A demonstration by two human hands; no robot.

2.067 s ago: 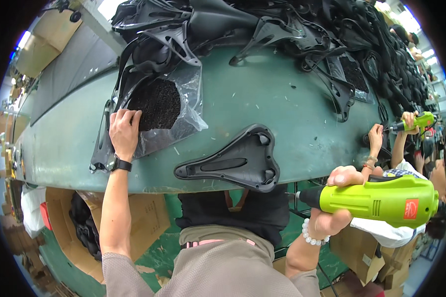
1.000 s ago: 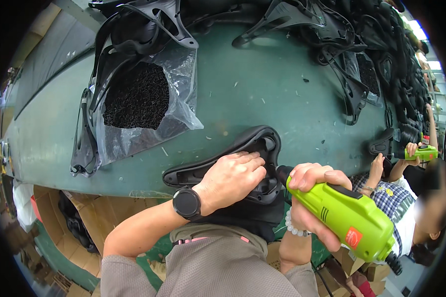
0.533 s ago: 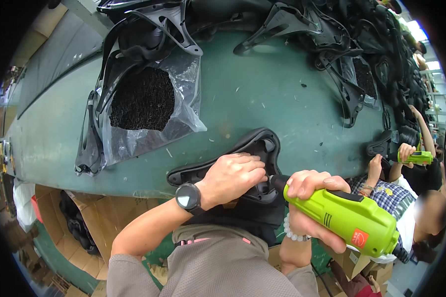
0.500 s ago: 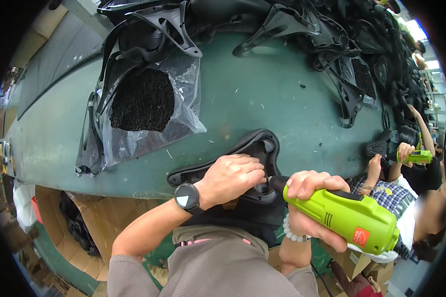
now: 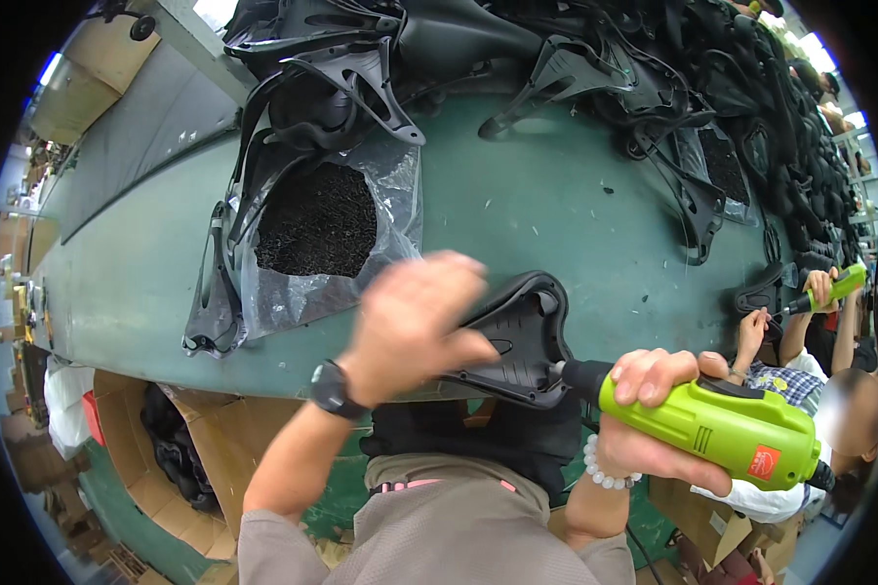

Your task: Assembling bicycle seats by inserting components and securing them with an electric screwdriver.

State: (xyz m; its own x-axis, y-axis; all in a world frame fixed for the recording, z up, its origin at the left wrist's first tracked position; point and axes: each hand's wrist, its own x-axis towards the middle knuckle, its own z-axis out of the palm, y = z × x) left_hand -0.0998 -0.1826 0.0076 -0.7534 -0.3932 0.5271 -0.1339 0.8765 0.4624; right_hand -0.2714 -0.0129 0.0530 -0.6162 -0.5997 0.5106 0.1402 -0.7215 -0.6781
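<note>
My right hand (image 5: pixel 654 419) is wrapped round a bright green electric screwdriver (image 5: pixel 717 434) with a black nose. The screwdriver's tip meets or nearly meets the right end of a black moulded plastic part (image 5: pixel 529 343), which lies hollow side up at the table's near edge. Blurred by motion, my left hand (image 5: pixel 415 317) hovers over the left end of that part and hides it. Its thumb stands apart from the fingers, and nothing shows in it. Beyond it is a clear plastic bag (image 5: pixel 395 210) with a heap of small black screws (image 5: pixel 317 219).
More black plastic frames (image 5: pixel 361 93) are piled along the far side of the green table (image 5: pixel 517 214). An open cardboard box (image 5: pixel 210 439) with black parts stands below at left. At right a co-worker's hands (image 5: pixel 751 336) work with another green screwdriver (image 5: pixel 849 283).
My left hand has lifted off the black part and moved left, toward the screw bag. The right hand still grips the screwdriver at the part's end. The whole view has shifted slightly.
</note>
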